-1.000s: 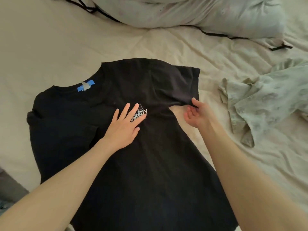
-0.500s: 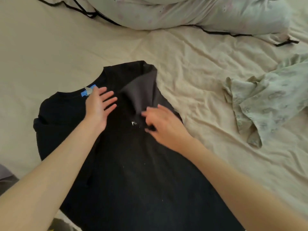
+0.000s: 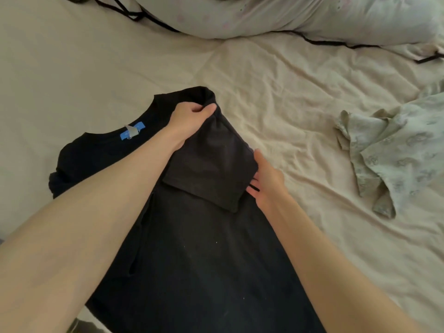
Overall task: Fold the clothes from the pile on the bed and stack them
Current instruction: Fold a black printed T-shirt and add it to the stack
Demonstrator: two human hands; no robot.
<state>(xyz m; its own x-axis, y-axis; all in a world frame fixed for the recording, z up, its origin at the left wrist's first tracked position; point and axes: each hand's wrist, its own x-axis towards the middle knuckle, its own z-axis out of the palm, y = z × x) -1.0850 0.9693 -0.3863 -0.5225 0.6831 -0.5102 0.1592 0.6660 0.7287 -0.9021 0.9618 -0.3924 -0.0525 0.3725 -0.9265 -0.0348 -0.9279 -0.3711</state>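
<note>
Black T-shirt (image 3: 204, 260) flat on the bed (image 3: 72, 68), right sleeve (image 3: 211, 174) folded in over the chest; left hand (image 3: 192, 114) pinching the shoulder fold, right hand (image 3: 264, 181) open, fingers flat along the side edge. Likely to skew or spring open if the pinch drags the shoulder. Pale patterned garment (image 3: 396, 150) well apart, still unfolded.
</note>
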